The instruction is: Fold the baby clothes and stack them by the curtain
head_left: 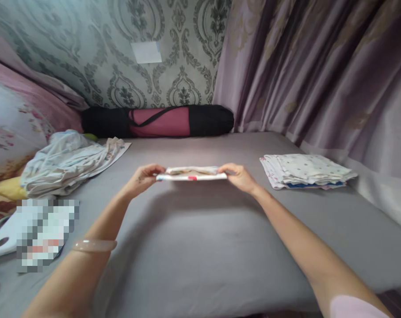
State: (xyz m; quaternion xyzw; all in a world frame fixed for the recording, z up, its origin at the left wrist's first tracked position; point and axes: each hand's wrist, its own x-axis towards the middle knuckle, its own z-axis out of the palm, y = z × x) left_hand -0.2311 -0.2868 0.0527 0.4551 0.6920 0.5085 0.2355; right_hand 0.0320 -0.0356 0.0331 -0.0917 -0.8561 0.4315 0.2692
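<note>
Both arms reach forward over a grey bed sheet (200, 247). My left hand (145, 177) pinches the left end of a folded white cloth (200, 176), and my right hand (239, 175) pinches its right end. The cloth is seen edge-on, held level a little above the sheet, with a shadow beneath it. A red patch shows on its near edge. To the right of my right hand lies a stack of folded cloths (308, 170), white with small prints. On the left, a heap of loose pale cloth (67, 161) lies crumpled.
A black and dark pink rolled bag (160, 121) lies along the patterned wall. Purple curtains (319, 75) hang at the right. A flowered bundle of bedding (14, 115) stands at the far left, with a white board with a hole (8, 232) nearer me.
</note>
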